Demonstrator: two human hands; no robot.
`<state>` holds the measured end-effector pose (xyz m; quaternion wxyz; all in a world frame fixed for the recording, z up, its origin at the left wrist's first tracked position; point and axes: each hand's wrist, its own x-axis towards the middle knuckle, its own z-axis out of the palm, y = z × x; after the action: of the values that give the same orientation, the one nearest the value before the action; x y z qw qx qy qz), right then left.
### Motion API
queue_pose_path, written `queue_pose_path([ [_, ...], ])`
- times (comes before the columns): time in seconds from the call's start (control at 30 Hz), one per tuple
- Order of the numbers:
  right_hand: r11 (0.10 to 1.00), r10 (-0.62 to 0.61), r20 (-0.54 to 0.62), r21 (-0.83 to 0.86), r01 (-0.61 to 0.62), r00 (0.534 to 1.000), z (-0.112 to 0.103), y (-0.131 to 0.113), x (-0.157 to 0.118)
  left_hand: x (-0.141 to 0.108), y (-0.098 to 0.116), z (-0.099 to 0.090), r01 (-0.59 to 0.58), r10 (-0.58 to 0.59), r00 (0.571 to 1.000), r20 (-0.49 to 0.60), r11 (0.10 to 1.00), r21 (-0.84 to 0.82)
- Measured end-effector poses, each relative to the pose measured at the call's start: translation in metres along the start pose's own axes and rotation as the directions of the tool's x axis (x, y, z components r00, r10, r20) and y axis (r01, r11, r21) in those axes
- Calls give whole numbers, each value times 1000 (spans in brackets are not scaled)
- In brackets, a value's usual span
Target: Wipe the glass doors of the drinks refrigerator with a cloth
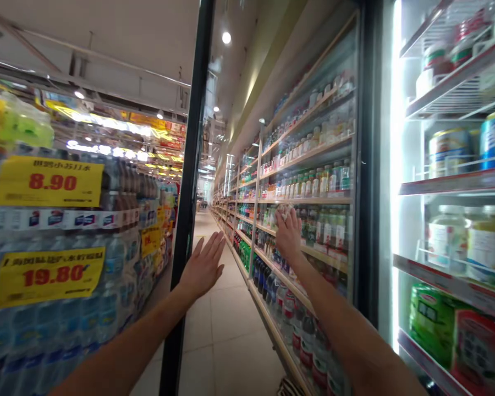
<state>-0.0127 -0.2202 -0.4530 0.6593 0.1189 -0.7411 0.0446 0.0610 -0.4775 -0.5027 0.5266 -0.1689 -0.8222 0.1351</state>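
Observation:
A glass door with a black frame stands open in front of me. My left hand is beside the door's left frame edge, its palm toward the glass and its fingers stretched out, holding nothing. Farther right, my right hand presses a crumpled, whitish cloth against the glass. The cloth shows above and around its fingertips. Shelves with rows of bottles show in the glass behind both hands.
At the right, the lit cooler holds jars, cans, bottles and boxed packs on its shelves. Stacked packs of water bottles with yellow price signs stand at the left. A tiled floor shows below.

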Motion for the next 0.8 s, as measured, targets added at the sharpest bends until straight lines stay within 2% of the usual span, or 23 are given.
queue_pose_path([
  [0.07, 988, -155, 63, 21, 153, 986, 1, -16, -15, -2, 0, -1, -2, 2, 1000, 1, 1000, -1],
  [0.1, 968, -252, 95, 43, 249, 963, 2, -24, -26, -4, 0, -1, -4, 4, 1000, 2, 1000, -1],
  [0.2, 854, -518, 137, 124, 505, 844, 3, -37, -49, -9, -3, -1, -16, 16, 1000, 9, 1000, 3],
  [0.27, 789, -613, 124, 154, 595, 781, 2, -35, -47, -12, -6, -1, -23, 23, 1000, 16, 1000, 11],
  [0.3, 792, -608, 113, 150, 591, 786, 2, -32, -40, -13, -7, -1, -27, 27, 999, 20, 1000, 15],
  [0.33, 827, -560, 99, 133, 546, 823, 1, -29, -30, -14, -8, -1, -32, 32, 999, 24, 999, 16],
  [0.4, 933, -356, 65, 78, 351, 932, -1, -25, -6, -15, -7, -1, -33, 32, 999, 31, 999, 15],
  [0.43, 968, -249, 50, 55, 246, 967, -2, -25, 3, -16, -6, -1, -27, 27, 999, 34, 1000, 13],
  [0.47, 983, -180, 44, 43, 178, 983, -2, -27, 8, -18, -6, -1, -19, 19, 999, 39, 1000, 11],
  [0.5, 985, -167, 51, 45, 165, 985, -2, -32, 6, -20, -5, -2, -10, 10, 999, 44, 1000, 10],
  [0.53, 977, -207, 73, 60, 203, 976, -3, -37, -2, -23, -4, -2, -2, 2, 999, 50, 1000, 8],
  [0.6, 919, -388, 121, 125, 374, 914, -3, -50, -34, -32, -4, -2, 7, -8, 998, 64, 1000, 5],
  [0.67, 809, -582, 142, 202, 552, 801, -4, -60, -76, -45, -6, -1, -6, 6, 997, 76, 1000, 4],
  [0.73, 722, -686, 128, 233, 651, 716, -4, -65, -104, -57, -10, 1, -36, 36, 996, 85, 999, 5],
  [0.77, 696, -713, 120, 237, 678, 691, -4, -66, -108, -62, -12, 2, -54, 54, 995, 86, 999, 5],
  [0.8, 696, -713, 114, 233, 679, 692, -3, -66, -105, -66, -13, 2, -70, 70, 994, 86, 998, 3],
])
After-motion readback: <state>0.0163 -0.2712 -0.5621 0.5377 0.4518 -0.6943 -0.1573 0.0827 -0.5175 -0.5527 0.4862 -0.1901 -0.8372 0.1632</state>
